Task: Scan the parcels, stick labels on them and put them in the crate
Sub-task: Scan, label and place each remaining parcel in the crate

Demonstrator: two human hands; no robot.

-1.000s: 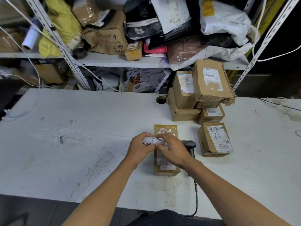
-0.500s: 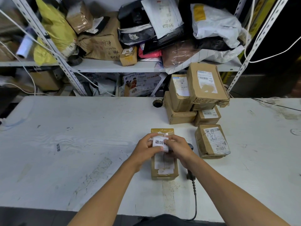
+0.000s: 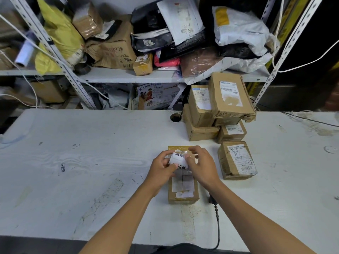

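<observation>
A small brown cardboard parcel (image 3: pixel 183 189) lies flat on the white table (image 3: pixel 91 162), straight in front of me. Above its far half I hold a strip of white labels (image 3: pixel 178 162) with black printed characters. My left hand (image 3: pixel 161 169) grips the strip from the left, thumb on top. My right hand (image 3: pixel 200 164) pinches one label at the strip's upper right edge. The black scanner is mostly hidden under my right forearm; its cable (image 3: pixel 217 220) runs off the table's near edge. No crate is in view.
Another taped parcel (image 3: pixel 236 160) lies to the right of my hands. A stack of several brown parcels (image 3: pixel 216 109) stands behind it. One loose label (image 3: pixel 63 167) is stuck on the table at left. Crowded shelves (image 3: pixel 128 76) rise behind the table.
The label strip has unrolled between my hands: now two labels show. My right hand has shifted up to the strip's top edge. The view has tilted down a little.
</observation>
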